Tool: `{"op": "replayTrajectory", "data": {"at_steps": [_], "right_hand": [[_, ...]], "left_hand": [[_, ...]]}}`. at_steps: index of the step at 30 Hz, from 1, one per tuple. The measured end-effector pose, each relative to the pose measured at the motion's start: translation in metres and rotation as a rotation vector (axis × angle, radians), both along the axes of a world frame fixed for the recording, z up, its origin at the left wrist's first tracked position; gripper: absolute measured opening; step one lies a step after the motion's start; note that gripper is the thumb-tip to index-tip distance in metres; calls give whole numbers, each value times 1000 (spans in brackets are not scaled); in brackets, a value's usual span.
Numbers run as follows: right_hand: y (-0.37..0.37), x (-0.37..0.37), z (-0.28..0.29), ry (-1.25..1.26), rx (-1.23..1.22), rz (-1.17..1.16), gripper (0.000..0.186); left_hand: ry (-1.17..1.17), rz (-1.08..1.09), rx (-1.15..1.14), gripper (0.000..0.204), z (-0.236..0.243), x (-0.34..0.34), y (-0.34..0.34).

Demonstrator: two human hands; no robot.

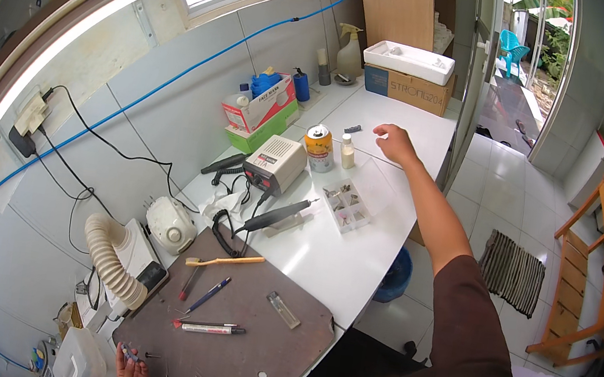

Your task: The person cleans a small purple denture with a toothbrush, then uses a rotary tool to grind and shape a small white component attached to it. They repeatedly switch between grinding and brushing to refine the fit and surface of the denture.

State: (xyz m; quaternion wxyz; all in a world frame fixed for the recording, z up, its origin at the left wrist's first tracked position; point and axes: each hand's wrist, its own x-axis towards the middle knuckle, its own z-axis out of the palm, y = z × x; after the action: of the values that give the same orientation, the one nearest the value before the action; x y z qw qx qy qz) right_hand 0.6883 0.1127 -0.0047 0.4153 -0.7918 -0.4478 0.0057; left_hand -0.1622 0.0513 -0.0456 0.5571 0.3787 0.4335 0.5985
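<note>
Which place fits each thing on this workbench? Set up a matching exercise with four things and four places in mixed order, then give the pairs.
Things:
1. toothbrush
2. can
3. spray bottle
4. right hand

Places:
A. at the far end of the bench, beside the cardboard box
B. on the brown mat's far edge
C. next to the small white bottle
D. stretched out over the white benchtop, past the clear parts box

Pairs: 1-B, 2-C, 3-A, 4-D
</note>
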Motion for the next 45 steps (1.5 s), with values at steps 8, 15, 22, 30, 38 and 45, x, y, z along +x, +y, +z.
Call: {"op": "replayTrajectory", "data": {"at_steps": [8,15,22,30,38,45], "right_hand": [[86,23,-6,-361,-420,207,55],[74,23,-7,-153,-413,241,34],[41,58,10,-238,15,171,28],[-19,-232,130,-248,248,823,25],[-98,-498,53,-280,148,1607,25],[-103,-600,17,-349,133,1738,18]], "left_hand": [[51,-42,-102,65,26,40,-42],[157,11,-159,64,43,100,-72],[127,-40,-9,58,32,104,-87],[200,157,-19,54,43,94,-154],[47,32,71,56,-5,90,-198],[7,73,51,55,-13,93,-231]]}}
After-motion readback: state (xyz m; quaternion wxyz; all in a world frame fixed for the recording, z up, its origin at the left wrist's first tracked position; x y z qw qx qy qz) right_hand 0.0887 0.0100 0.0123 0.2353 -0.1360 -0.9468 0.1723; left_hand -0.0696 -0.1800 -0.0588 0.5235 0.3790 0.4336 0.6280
